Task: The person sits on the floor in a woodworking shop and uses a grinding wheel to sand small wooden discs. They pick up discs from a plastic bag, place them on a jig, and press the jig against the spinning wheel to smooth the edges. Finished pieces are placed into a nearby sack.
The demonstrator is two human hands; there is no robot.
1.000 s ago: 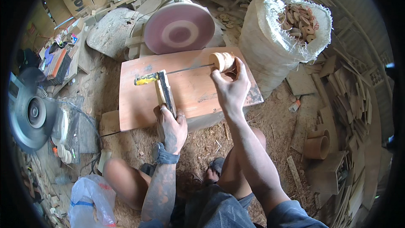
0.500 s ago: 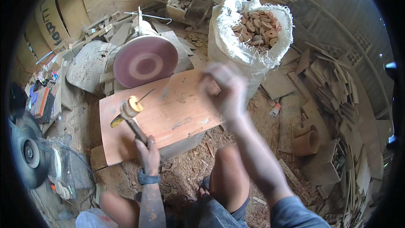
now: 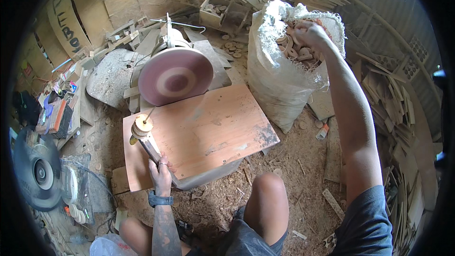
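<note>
My left hand (image 3: 162, 173) is closed around a dark wooden handle (image 3: 152, 150). At the handle's far end, a stack of round wooden discs (image 3: 142, 127) sits on a thin metal pin, held above the left part of a flat wooden board (image 3: 213, 132). My right arm stretches far out to the right, and my right hand (image 3: 310, 34) is at the mouth of a white woven sack (image 3: 279, 85). Its fingers are curled down over the loose wooden discs (image 3: 301, 52); what they hold, if anything, is hidden.
A large round sanding disc (image 3: 176, 78) stands upright at the board's back edge. To the left is a fan (image 3: 41, 173). Scrap wood (image 3: 379, 104) is piled along the right wall. Sawdust covers the floor, with an orange-capped bottle (image 3: 322, 132) lying beyond the sack.
My right hand has moved away from above the board, up and right to the sack. The stack on the handle now tilts more upright, still in my left hand. The view has shifted slightly.
</note>
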